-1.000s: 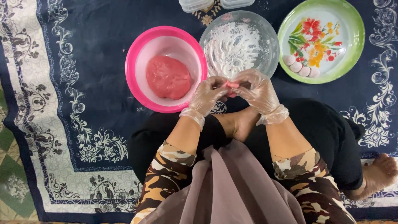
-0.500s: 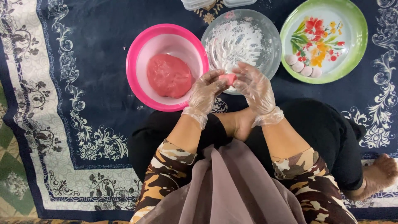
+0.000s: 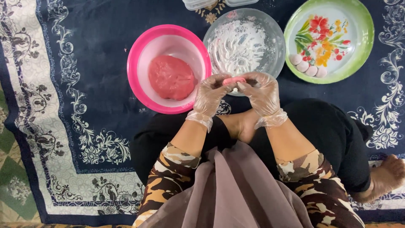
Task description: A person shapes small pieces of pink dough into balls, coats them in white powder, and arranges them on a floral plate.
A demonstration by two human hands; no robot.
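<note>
Between pink bowl [image 3: 139, 63] and floury glass bowl [image 3: 276, 46], gloved hands [image 3: 236, 90] around pink dough piece [image 3: 234, 80].

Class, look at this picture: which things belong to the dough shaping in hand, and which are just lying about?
In use: left hand, right hand, pink dough piece, pink bowl of dough, flour bowl, green plate with shaped pieces.
Lying about: clear containers, carpet.

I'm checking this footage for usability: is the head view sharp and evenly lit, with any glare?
Head view: soft, even light, weak shadows; left hand, right hand and pink dough piece sharp; mild sheen on glass bowl rim; edges slightly bowed by the wide lens.
</note>
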